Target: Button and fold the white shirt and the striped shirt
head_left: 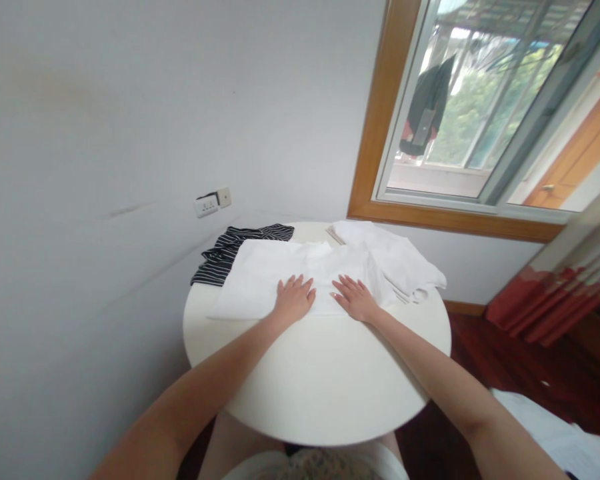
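Observation:
A white garment (pixel 260 273) lies spread flat across the far half of the round white table (pixel 320 380). My left hand (pixel 295 298) rests palm down on its near part, fingers spread. To the right, my right hand (pixel 355 298) also lies flat on the white cloth, its fingers apart. Neither hand grips anything. Beyond the garment's left end, a black-and-white striped garment (pixel 220 257) sits crumpled and partly covered. More white cloth (pixel 395 253) is heaped at the right; I cannot tell whether it belongs to the same piece.
The table stands close to a white wall with a socket (pixel 207 205). A wood-framed window (pixel 363 167) is at the back right. A red and cream curtain (pixel 540 300) hangs at the right. White cloth (pixel 555 427) lies low at the lower right.

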`<action>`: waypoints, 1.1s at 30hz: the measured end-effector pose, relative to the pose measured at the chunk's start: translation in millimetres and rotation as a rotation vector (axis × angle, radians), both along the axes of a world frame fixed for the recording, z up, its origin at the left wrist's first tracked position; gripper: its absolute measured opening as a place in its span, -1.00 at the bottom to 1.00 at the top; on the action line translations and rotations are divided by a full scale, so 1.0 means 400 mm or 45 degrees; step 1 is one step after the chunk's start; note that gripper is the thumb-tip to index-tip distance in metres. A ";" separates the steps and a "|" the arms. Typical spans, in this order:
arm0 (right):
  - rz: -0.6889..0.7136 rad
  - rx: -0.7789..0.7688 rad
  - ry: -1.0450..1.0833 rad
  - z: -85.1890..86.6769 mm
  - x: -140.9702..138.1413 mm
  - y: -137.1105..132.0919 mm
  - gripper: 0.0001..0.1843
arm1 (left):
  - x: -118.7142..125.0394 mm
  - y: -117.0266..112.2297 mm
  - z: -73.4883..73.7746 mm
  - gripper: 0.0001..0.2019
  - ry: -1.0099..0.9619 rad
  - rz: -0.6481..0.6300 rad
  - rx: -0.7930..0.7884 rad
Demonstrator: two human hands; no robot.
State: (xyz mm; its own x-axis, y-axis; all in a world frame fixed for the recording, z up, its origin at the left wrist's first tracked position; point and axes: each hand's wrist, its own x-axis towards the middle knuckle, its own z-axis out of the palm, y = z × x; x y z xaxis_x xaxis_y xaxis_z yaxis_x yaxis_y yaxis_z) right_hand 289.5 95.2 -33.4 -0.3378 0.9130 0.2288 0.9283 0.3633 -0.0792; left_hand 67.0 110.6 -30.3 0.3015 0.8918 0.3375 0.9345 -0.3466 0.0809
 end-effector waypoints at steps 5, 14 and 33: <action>-0.114 0.054 -0.069 -0.006 0.090 -0.030 -0.40 | 0.002 -0.006 0.003 -0.51 -0.004 -0.001 -0.033; -0.153 -0.046 -0.121 0.008 0.082 -0.051 -0.40 | -0.037 -0.005 0.018 -0.40 0.073 -0.149 -0.253; -0.205 -0.137 -0.041 0.060 -0.122 0.113 -0.38 | 0.005 0.173 0.018 -0.53 0.102 -0.264 0.027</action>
State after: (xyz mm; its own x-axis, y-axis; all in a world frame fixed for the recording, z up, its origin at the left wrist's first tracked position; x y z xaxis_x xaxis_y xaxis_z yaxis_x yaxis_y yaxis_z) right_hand 240.7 140.4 -9.5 -0.1909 0.9745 0.1182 0.9764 0.2009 -0.0789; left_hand 69.1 179.8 -23.1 0.5042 0.8008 0.3232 0.8463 -0.5327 -0.0002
